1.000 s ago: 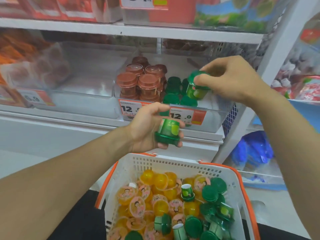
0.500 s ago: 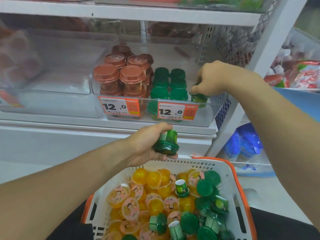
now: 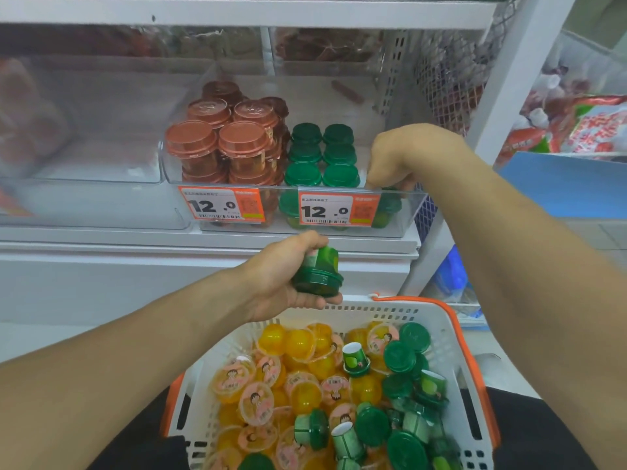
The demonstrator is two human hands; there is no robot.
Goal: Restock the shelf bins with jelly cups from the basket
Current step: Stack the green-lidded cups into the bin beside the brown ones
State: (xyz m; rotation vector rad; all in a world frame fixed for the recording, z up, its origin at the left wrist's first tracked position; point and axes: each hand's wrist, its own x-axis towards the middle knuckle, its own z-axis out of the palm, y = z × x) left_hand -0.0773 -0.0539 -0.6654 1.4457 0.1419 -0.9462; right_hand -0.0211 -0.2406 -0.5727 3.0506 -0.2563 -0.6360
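Right hand [image 3: 403, 157] curled knuckles-up inside the clear plastic shelf bin [image 3: 412, 212], at its front right corner, fingers down on a green-lidded jelly cup [image 3: 386, 208] seen only through the bin wall; grip or mere touch cannot be told. Left hand [image 3: 288, 276] lower, between bin and basket, closed round a second green jelly cup [image 3: 319, 271], lid downward and outward, long axis tilted off upright. Bin up and ahead of that cup, with rows of green lids [image 3: 322, 154] beside stacked brown-lidded cups [image 3: 230, 144]. Free floor only on the right, where the right hand sits. Probably needs turning lid-up, then lifting over the front wall. White basket with orange rim [image 3: 441, 317] below, holding orange cups and more green ones.
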